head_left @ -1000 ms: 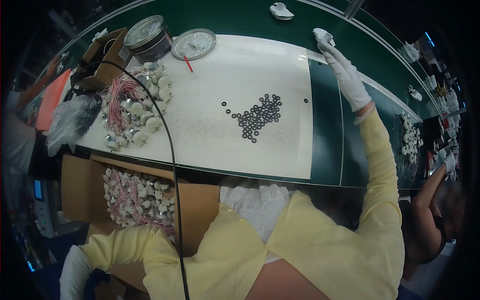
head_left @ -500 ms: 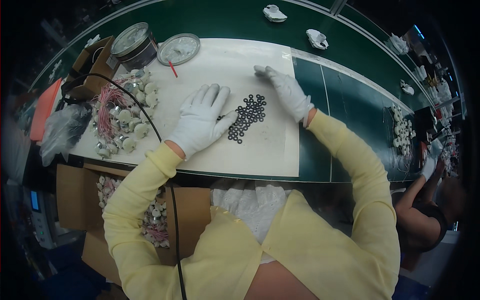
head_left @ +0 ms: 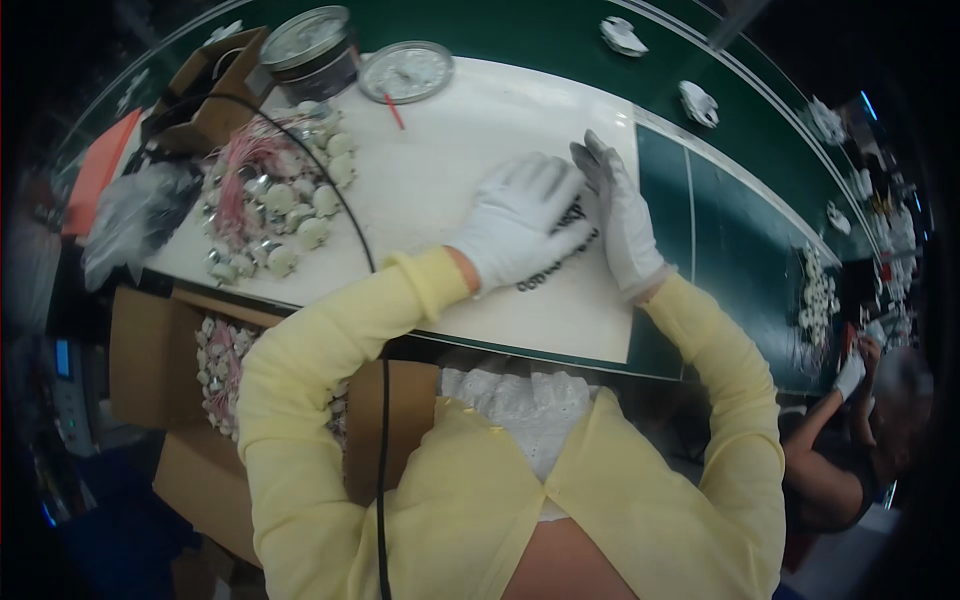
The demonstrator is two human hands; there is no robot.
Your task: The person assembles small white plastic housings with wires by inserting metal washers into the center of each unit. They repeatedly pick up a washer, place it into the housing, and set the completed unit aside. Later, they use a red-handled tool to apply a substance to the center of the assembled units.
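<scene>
My left hand [head_left: 525,222], in a white glove, lies palm down over a cluster of small black rings [head_left: 533,284] on the white board [head_left: 430,170]. Its fingers are stretched out, and it hides much of the cluster. Some rings show along its edge and between the two hands. My right hand [head_left: 622,220], also gloved, stands on edge just right of the rings, fingers straight, palm toward them. Neither hand visibly grips anything. The left hand is smeared a little by motion.
At left lie a heap of small round white-and-metal parts with pink wires [head_left: 285,205], a can [head_left: 310,55], its lid [head_left: 405,72] and a red stick [head_left: 394,110]. A black cable [head_left: 345,205] crosses there. An open carton [head_left: 395,430] stands below the table edge. A co-worker [head_left: 840,460] sits at right.
My left hand has moved right, from beside the rings to over them. My right hand has turned on edge close by the rings. The whole view has shifted slightly.
</scene>
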